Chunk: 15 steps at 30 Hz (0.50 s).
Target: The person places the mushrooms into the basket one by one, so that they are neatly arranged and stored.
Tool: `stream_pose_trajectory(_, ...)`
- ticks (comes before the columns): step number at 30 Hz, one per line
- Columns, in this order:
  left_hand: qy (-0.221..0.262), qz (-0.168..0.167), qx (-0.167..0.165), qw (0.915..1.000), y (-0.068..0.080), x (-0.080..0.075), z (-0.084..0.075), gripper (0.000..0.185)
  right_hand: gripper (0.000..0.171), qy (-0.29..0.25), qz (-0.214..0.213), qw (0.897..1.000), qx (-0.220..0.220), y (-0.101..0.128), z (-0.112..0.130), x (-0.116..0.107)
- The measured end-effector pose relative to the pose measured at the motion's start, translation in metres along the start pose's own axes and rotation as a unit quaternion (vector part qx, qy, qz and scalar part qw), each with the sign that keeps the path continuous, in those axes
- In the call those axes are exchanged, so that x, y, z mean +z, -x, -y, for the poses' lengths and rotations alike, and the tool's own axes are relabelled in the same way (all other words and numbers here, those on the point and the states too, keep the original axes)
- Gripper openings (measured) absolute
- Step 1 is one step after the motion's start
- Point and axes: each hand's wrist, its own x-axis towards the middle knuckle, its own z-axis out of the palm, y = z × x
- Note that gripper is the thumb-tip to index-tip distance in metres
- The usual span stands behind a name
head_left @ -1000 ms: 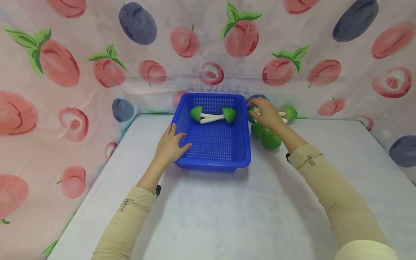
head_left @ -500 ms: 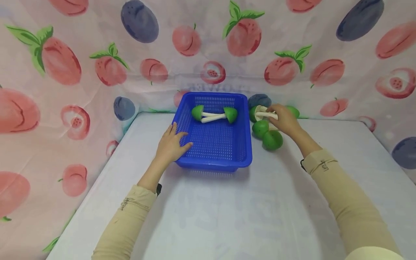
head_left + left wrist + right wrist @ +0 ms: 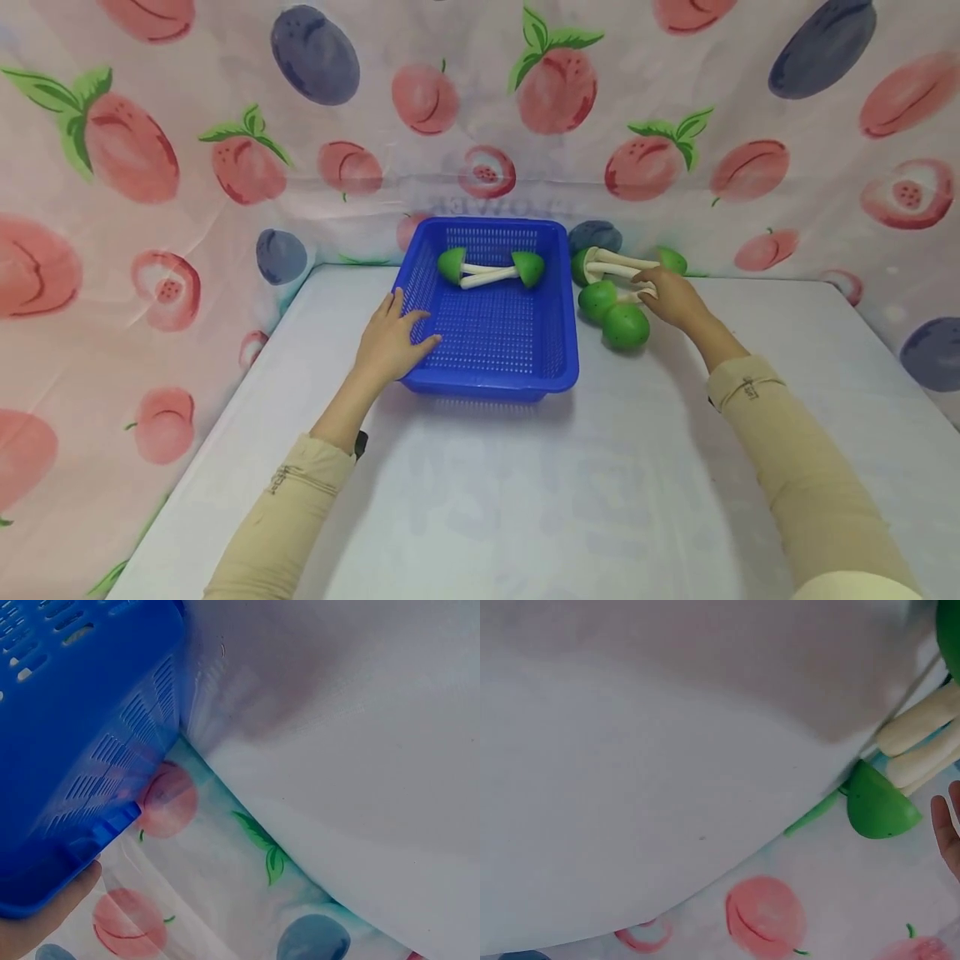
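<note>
A blue plastic basket [image 3: 487, 383] stands on the table with two toy mushrooms inside, green caps apart and white stems overlapping. My left hand [image 3: 386, 342] rests on its left rim, fingers spread; in the left wrist view a finger [image 3: 79, 889] lies along the rim's edge. Right of the basket lies a group of green-capped mushrooms [image 3: 626, 326], their pale stems [image 3: 615, 268] crossing. My right hand [image 3: 671, 298] is at the stem ends of the nearer ones, thumb and fingers apart around them. Straight fingers [image 3: 946, 836] show beside a green cap [image 3: 881, 806] in the right wrist view.
A white cloth covers the table [image 3: 525, 500]. Behind and to the left hangs a fruit-printed curtain [image 3: 420, 175], which the basket and the far mushrooms stand close to.
My right hand has moved right and toward me, from beside the basket's rim across the far stems to the nearer ones. My left hand has stayed on the rim.
</note>
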Motion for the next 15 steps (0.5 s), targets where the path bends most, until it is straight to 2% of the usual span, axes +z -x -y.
stream_pose_trajectory(7,0.004,-0.005,0.008,1.0000,0.000,0.003,0.001,0.056,0.030,0.009,0.006,1.000,-0.011,-0.002,-0.011,0.007)
stream_pose_trajectory(15,0.006,-0.008,0.002,0.9999,-0.002,0.004,0.002,0.055,0.035,0.022,0.040,0.998,-0.038,-0.011,-0.019,0.019)
